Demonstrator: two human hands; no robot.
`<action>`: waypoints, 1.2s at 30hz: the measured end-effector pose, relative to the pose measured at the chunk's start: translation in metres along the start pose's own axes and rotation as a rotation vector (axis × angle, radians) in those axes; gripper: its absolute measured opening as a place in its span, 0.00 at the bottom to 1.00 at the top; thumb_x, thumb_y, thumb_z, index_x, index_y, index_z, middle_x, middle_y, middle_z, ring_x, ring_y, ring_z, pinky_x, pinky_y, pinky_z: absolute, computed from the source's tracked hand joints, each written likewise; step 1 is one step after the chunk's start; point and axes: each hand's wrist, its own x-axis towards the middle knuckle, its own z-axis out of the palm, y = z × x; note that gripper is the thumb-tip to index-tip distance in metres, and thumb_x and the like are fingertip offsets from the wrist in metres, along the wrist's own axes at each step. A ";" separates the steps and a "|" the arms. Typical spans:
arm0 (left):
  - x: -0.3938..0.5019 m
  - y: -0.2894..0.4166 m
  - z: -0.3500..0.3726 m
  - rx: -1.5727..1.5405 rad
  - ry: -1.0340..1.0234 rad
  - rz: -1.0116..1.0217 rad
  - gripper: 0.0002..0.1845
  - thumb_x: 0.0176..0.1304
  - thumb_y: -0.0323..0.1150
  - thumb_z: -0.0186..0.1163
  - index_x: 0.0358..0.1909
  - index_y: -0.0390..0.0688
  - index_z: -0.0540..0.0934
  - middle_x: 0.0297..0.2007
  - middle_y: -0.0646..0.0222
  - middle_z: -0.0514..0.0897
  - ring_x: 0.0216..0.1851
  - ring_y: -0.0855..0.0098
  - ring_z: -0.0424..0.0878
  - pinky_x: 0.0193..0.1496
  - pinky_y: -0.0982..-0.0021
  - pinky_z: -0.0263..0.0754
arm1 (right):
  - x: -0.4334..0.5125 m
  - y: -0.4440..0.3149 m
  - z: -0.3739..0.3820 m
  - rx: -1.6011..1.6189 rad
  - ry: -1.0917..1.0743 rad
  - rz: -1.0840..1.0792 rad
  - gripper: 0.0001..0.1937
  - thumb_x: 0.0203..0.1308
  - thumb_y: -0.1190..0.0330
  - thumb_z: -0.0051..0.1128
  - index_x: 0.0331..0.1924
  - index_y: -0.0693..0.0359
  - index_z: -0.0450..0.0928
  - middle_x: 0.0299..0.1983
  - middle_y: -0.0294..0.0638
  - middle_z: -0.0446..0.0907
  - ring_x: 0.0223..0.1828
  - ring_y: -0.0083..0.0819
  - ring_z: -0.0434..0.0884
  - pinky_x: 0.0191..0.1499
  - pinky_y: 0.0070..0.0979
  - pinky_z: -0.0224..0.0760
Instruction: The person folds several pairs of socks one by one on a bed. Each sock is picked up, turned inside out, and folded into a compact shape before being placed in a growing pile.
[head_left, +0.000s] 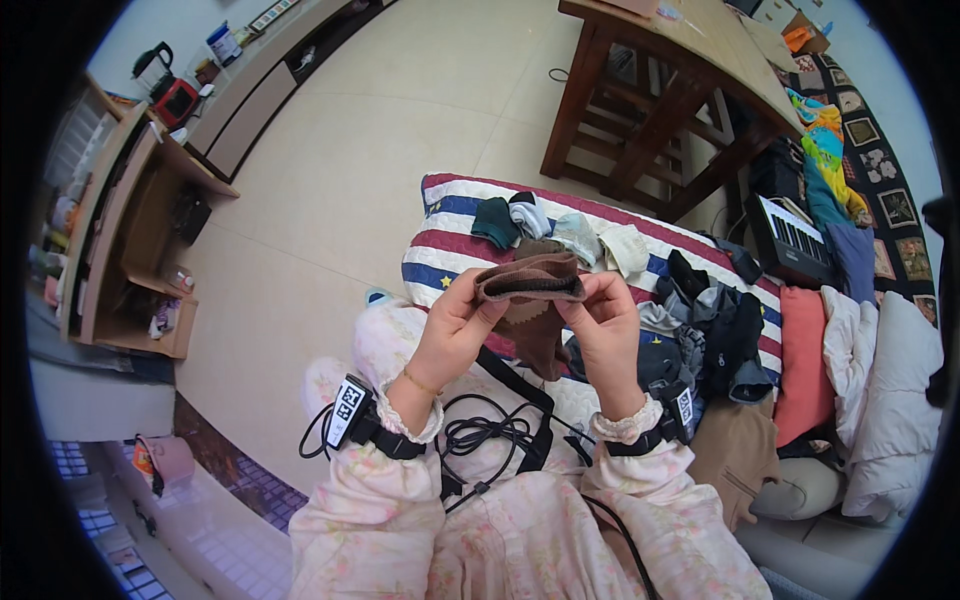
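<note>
A brown sock (529, 330) hangs from between my two hands, its ribbed cuff gathered at the top and the foot drooping below. My left hand (457, 322) pinches the cuff's left side between thumb and fingers. On the right side, my right hand (604, 322) grips the same cuff. Just beyond lie several rolled or folded socks on a striped quilted cover: a dark green one (494, 223), a white one with a dark part (530, 217), a pale grey one (577, 238) and a cream one (625, 250).
A pile of dark and grey socks (705, 322) lies to the right on the quilted cover (480, 184). Past it are a coral cushion (804, 367), a white padded garment (896, 420) and a keyboard (791, 240). A wooden table (675, 56) stands ahead. A coiled black cable (487, 435) rests on my lap.
</note>
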 end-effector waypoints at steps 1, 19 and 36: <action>-0.001 -0.002 0.000 -0.001 0.001 0.007 0.14 0.69 0.30 0.52 0.54 0.37 0.71 0.44 0.72 0.77 0.45 0.81 0.72 0.49 0.79 0.68 | 0.000 0.002 0.001 -0.015 0.000 -0.062 0.09 0.58 0.76 0.61 0.39 0.63 0.70 0.38 0.33 0.74 0.40 0.17 0.72 0.46 0.16 0.66; -0.005 -0.010 0.000 0.149 0.055 -0.022 0.14 0.69 0.30 0.52 0.53 0.36 0.72 0.45 0.69 0.78 0.46 0.77 0.74 0.52 0.76 0.68 | 0.001 -0.008 -0.011 0.205 -0.135 -0.028 0.16 0.53 0.80 0.61 0.45 0.63 0.69 0.45 0.37 0.71 0.47 0.25 0.72 0.54 0.21 0.64; 0.007 -0.012 -0.005 0.038 -0.210 -0.383 0.23 0.54 0.34 0.69 0.49 0.36 0.75 0.44 0.70 0.80 0.46 0.81 0.75 0.49 0.76 0.71 | 0.017 0.000 -0.021 0.240 -0.037 0.090 0.11 0.61 0.72 0.59 0.44 0.62 0.71 0.40 0.34 0.77 0.40 0.19 0.76 0.44 0.18 0.69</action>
